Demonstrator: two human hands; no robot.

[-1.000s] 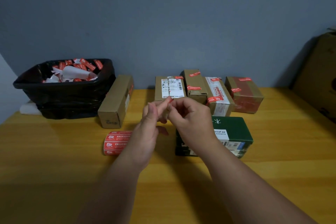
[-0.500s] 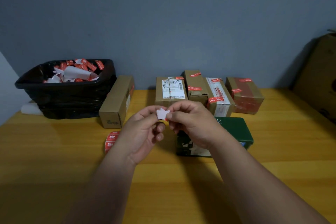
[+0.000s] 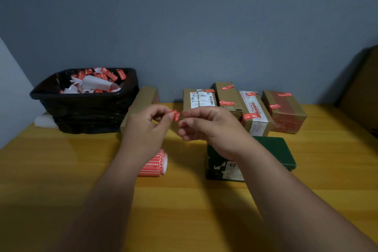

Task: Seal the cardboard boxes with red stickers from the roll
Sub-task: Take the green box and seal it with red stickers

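1. We hold both hands raised over a wooden table (image 3: 61, 170).
2. Our left hand (image 3: 143, 129) pinches a small red sticker (image 3: 175, 114) between thumb and fingertip; our right hand (image 3: 212, 127) sits just beside it with fingers loosely curled, and we cannot tell whether it touches the sticker.
3. The sticker roll (image 3: 154, 162) lies below our left wrist.
4. The green box (image 3: 274, 151) lies under our right hand, nearer than the row of brown boxes (image 3: 229, 96) beyond.

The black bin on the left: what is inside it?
Inside the black bin lie red stickers and white backing paper. Anything deeper is covered by this pile.
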